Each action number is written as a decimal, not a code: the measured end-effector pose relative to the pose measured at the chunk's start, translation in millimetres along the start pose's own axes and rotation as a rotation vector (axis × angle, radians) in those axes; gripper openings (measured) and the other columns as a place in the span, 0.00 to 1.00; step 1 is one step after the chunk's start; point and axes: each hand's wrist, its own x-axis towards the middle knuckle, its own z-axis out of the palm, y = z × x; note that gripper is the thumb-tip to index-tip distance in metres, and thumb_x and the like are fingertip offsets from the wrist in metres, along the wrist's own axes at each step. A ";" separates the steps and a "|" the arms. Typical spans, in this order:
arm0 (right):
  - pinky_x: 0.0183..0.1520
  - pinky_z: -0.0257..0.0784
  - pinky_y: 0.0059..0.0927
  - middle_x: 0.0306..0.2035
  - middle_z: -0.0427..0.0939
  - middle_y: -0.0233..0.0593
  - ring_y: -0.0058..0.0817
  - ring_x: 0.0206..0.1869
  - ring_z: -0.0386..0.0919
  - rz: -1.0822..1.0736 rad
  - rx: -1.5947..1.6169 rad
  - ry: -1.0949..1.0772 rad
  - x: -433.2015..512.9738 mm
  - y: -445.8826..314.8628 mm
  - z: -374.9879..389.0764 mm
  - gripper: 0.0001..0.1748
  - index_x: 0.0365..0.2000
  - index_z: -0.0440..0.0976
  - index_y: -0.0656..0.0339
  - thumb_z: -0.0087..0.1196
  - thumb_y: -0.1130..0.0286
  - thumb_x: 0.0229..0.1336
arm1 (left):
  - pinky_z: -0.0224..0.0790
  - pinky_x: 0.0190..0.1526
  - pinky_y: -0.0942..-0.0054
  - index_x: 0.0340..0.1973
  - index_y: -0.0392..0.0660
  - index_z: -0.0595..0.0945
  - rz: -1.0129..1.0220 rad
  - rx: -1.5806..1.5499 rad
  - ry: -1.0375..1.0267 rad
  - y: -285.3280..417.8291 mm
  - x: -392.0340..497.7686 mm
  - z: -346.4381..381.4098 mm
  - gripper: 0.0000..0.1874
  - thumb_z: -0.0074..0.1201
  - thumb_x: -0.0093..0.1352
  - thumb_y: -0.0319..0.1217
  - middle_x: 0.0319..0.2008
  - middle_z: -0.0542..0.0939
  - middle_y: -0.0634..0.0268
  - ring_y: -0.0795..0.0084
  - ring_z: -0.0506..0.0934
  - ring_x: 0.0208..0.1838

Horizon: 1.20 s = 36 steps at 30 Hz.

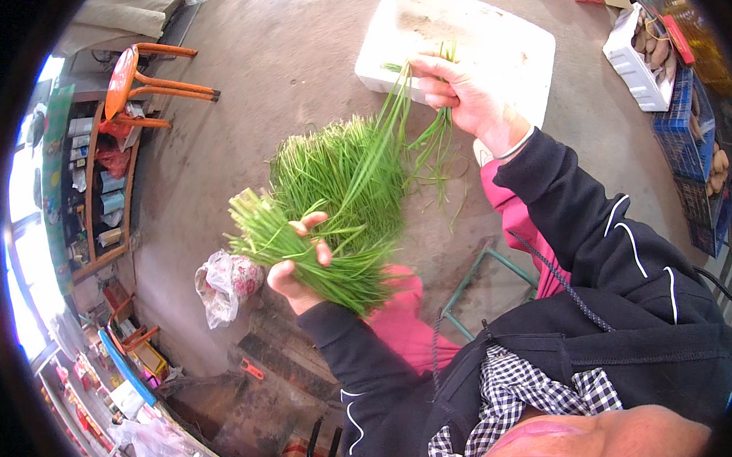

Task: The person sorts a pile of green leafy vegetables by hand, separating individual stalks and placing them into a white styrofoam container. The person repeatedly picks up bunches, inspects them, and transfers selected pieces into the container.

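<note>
My left hand (303, 261) grips a thick bunch of green garlic chives (338, 284), its pale cut ends pointing up and to the left. Raised over the near edge of a white foam box (455, 20), my right hand (446, 87) pinches several loose green blades (376, 161). Some of those blades stretch down toward the bunch in my left hand, while others dangle below my right fingers. Between and beyond my hands, a large pile of chives (333, 163) lies on the floor, stems mostly aligned. A little green stuff shows inside the foam box.
An orange stool (122, 80) stands at the far left near wooden shelves (92, 189). A plastic bag (220, 288) sits on the concrete floor left of the pile. Stacked blue crates (686, 126) and a white box of tubers (644, 61) line the right side. Scattered blades (446, 177) lie near my foot.
</note>
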 end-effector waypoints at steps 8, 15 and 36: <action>0.21 0.52 0.12 0.26 0.78 0.25 0.06 0.20 0.59 0.071 -0.601 -0.090 -18.7 28.6 22.5 0.09 0.32 0.79 0.61 0.61 0.66 0.52 | 0.64 0.26 0.81 0.55 0.36 0.71 -0.091 -0.180 -0.174 -12.4 15.2 26.2 0.35 0.56 0.52 0.37 0.67 0.53 0.39 0.76 0.70 0.22; 0.45 0.69 0.23 0.31 0.80 0.32 0.18 0.36 0.76 0.129 -0.650 -0.299 -27.7 49.7 27.5 0.10 0.34 0.78 0.65 0.60 0.70 0.53 | 0.64 0.26 0.74 0.56 0.27 0.67 -0.221 -0.004 -0.088 -35.8 19.3 57.2 0.39 0.52 0.51 0.39 0.56 0.71 0.43 0.70 0.72 0.23; 0.42 0.72 0.31 0.28 0.81 0.43 0.31 0.33 0.80 0.060 -1.483 -0.419 -15.4 28.1 12.4 0.15 0.28 0.81 0.62 0.57 0.60 0.46 | 0.65 0.27 0.75 0.57 0.25 0.67 -0.212 -0.172 -0.046 -30.5 18.7 47.0 0.41 0.51 0.50 0.39 0.55 0.71 0.42 0.69 0.72 0.24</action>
